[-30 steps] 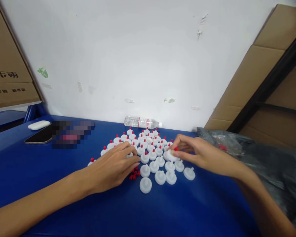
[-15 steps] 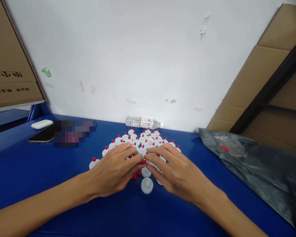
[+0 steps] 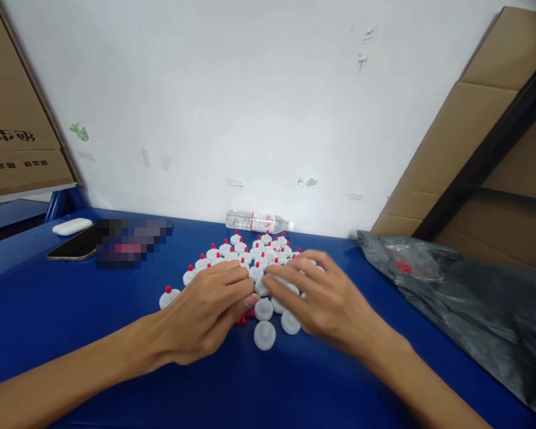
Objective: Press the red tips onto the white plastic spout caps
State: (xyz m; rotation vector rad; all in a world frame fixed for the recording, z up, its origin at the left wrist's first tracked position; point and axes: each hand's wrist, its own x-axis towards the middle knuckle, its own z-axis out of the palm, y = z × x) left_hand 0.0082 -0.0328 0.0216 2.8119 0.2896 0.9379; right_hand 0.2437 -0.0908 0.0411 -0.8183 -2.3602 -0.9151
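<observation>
My left hand [image 3: 218, 307] is closed, its fingers and thumb pressed together over small red caps [image 3: 244, 319]. What it pinches, if anything, is hidden. My right hand [image 3: 324, 298] is slightly blurred, with its fingers stretched out and apart. Its fingertips are beside a white round lid [image 3: 261, 288] in the middle of the group. Nearest to me, a white lid without a red tip [image 3: 264, 335] lies between the hands, and another bare lid [image 3: 290, 322] is below the right fingers. Behind the hands stand several white lids with red caps on top [image 3: 256, 273].
A clear plastic bottle [image 3: 259, 221] lies along the wall. On the left are a phone [image 3: 78, 243] and a white case [image 3: 72, 226]. A dark plastic bag [image 3: 464, 310] with a small clear bag [image 3: 413, 262] covers the right of the blue table [image 3: 268, 393]. Cardboard [image 3: 455, 131] leans there.
My right hand has moved slightly right and away from the left, uncovering more bare lids. The red cap seen between both hands' fingertips is no longer visible. The left hand has stayed nearly still.
</observation>
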